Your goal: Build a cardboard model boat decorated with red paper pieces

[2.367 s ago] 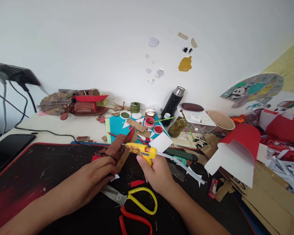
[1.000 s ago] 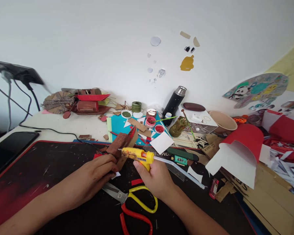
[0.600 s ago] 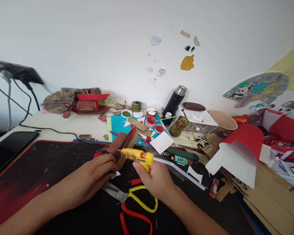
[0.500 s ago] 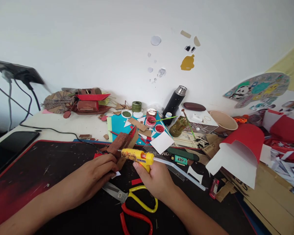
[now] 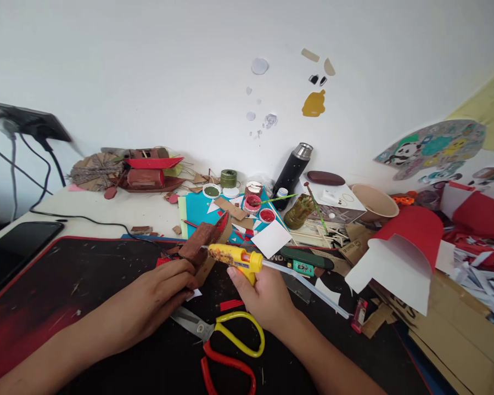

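Note:
My right hand (image 5: 263, 288) is wrapped round the grip of a yellow glue gun (image 5: 233, 257), its nozzle pointing left. A long clear glue stick (image 5: 307, 285) sticks out of the gun's back end. The nozzle tip is close to a brown-painted cardboard model boat (image 5: 201, 241); whether they touch I cannot tell. My left hand (image 5: 168, 285) holds the near end of this boat, its fingertips partly hidden. Below both hands lie scissors (image 5: 206, 329) with one yellow and one red handle, blades under my left hand. A red corrugated strip (image 5: 231, 304) lies between the hands.
Open paint pots (image 5: 267, 215) and card scraps lie on a blue sheet (image 5: 195, 208) behind the boat. A black flask (image 5: 292, 170) leans near the wall. Finished-looking boat models (image 5: 148, 178) stand back left, a phone (image 5: 20, 255) far left. Rolled red paper (image 5: 411, 236) and cardboard fill the right.
The glue gun in my right hand has shifted slightly to the right. My left hand stays on the boat. The whole view has moved very slightly.

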The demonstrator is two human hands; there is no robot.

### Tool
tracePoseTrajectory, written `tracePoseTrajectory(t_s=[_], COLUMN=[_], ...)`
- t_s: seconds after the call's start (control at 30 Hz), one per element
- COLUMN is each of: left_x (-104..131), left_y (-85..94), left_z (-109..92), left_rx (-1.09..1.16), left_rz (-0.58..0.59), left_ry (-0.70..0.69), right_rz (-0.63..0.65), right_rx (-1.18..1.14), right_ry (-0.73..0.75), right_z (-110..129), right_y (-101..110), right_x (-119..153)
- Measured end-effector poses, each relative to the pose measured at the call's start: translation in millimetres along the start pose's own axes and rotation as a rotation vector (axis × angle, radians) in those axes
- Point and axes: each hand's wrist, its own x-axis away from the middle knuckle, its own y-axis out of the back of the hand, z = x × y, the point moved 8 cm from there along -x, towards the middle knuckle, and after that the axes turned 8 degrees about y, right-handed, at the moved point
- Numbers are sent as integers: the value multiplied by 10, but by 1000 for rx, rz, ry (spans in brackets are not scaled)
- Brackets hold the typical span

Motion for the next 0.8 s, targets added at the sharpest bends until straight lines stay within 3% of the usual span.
tracePoseTrajectory(t_s=[0.2,0.8], left_x=[3,4], left_y=[-49,-39], left_z=[29,18], left_rx=[46,48], left_rz=[77,52], left_ry=[6,-1], right_rz=[-29,-61], right_rx=[-57,15], right_ry=[4,-22], right_z=[-3,-26], right_y=[28,90], right_x=[-29,-56])
